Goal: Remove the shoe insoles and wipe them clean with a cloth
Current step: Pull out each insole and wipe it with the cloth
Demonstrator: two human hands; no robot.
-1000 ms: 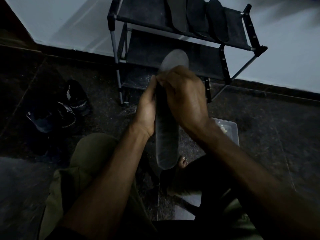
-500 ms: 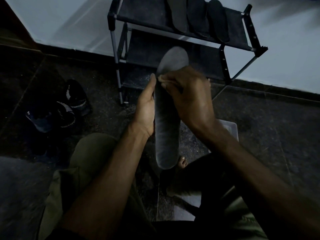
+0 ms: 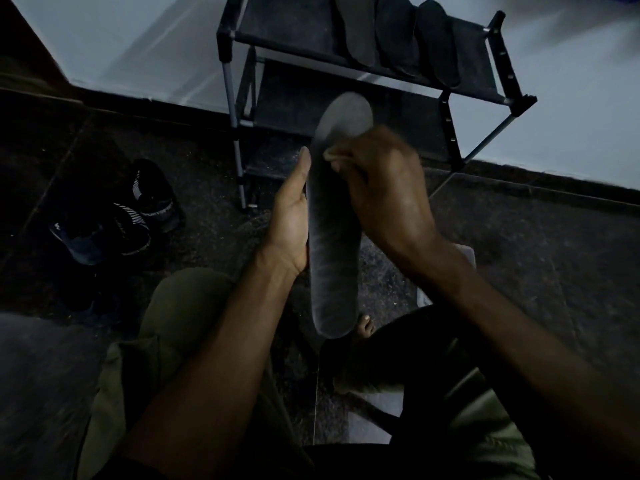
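A grey insole, cradled by the left hand, is wiped with a cloth pinched in the right hand, while three insoles already lie on the shoe rack at top centre.

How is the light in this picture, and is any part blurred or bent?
Head view: dim, bluish light; the right hand is motion-blurred on the insole, the left hand is sharp; the shoes nearly vanish in shadow; the wide lens makes the rack lean.
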